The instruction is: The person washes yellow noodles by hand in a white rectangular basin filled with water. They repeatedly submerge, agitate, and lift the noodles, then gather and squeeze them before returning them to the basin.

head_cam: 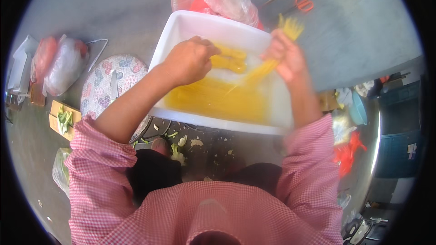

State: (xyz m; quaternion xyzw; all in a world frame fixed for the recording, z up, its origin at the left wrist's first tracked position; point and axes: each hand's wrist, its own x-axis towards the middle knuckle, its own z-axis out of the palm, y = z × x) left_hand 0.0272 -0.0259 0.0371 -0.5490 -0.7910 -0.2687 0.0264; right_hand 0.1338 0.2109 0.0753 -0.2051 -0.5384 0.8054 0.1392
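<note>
A white plastic tub (282,109) stands in front of me, with a layer of thin yellow strands (218,98) across its bottom. My right hand (287,54), over the tub's right rim, grips a bundle of yellow strands (262,71). One end fans out above the fist; the other hangs down into the tub, blurred. My left hand (190,61) is over the tub with its fingers curled, right beside a folded bundle of yellow strands (233,59). Whether its fingertips pinch that bundle is hidden by the hand.
Left of the tub, a knife (114,85) lies on a round heart-patterned stool top (95,75). Plastic bags (231,0) sit behind the tub. Orange-handled scissors (304,3) lie on the grey surface at right. Vegetable scraps (183,140) litter the floor near my feet.
</note>
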